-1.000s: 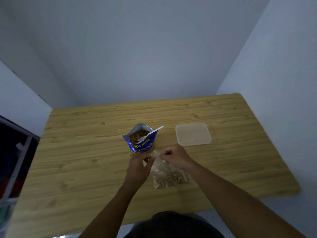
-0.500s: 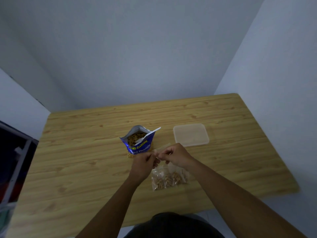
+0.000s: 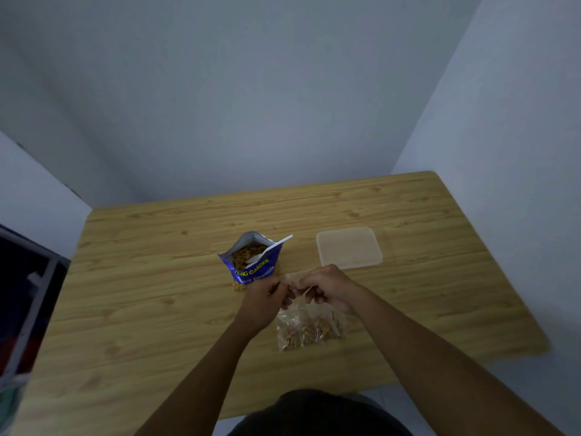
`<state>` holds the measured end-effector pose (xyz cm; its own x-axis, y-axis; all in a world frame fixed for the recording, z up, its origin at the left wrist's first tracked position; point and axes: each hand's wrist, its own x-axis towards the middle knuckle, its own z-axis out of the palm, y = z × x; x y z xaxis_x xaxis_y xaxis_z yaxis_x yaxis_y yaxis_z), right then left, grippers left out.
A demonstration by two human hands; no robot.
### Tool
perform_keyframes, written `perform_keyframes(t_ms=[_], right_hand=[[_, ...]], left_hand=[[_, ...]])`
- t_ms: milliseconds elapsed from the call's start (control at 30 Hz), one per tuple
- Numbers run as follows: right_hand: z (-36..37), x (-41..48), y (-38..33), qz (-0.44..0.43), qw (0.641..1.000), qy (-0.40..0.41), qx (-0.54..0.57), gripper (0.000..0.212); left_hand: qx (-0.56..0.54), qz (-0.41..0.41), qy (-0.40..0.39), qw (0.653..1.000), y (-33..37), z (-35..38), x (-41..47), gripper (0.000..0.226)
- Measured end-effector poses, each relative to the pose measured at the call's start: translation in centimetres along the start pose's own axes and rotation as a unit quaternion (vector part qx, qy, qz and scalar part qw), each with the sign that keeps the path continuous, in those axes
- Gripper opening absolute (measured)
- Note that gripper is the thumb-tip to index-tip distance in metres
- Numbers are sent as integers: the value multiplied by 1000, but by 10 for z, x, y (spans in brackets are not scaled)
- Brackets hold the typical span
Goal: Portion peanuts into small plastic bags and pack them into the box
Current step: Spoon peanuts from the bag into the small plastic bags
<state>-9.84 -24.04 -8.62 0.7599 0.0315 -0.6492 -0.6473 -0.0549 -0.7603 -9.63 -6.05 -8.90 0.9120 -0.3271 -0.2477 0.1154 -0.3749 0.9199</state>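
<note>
A small clear plastic bag (image 3: 306,330) with peanuts in its bottom hangs over the table in front of me. My left hand (image 3: 267,298) and my right hand (image 3: 327,286) both pinch its top edge, fingertips close together. Just behind my left hand stands an open blue peanut pouch (image 3: 253,262), full of peanuts, with a white spoon (image 3: 273,248) sticking out of it. A translucent square plastic box (image 3: 349,248) sits to the right of the pouch, beyond my right hand.
The wooden table (image 3: 141,294) fills the corner between grey walls at the back and right. A dark metal rack (image 3: 28,297) stands off the table's left edge.
Both hands have lifted the small bag's top edge slightly and drawn closer together along it. The pouch, spoon and box stay in place.
</note>
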Motion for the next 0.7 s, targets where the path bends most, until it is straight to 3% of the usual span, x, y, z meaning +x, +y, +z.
perform_keyframes(t_ms=[267,467,700], right_hand=[[-2,-3,0,-7,1000,-22,-1,12],[-5,-6,5,-50,997,-13,-59,14],[-4,-5,5,-42,998,0,-39,14]], left_hand=[[-72,-26,5,997,13,2,-8,32],[-40,-24,-1,999,9,1,-7,29],[-15,-13,-6,1000,13,2,-8,28]])
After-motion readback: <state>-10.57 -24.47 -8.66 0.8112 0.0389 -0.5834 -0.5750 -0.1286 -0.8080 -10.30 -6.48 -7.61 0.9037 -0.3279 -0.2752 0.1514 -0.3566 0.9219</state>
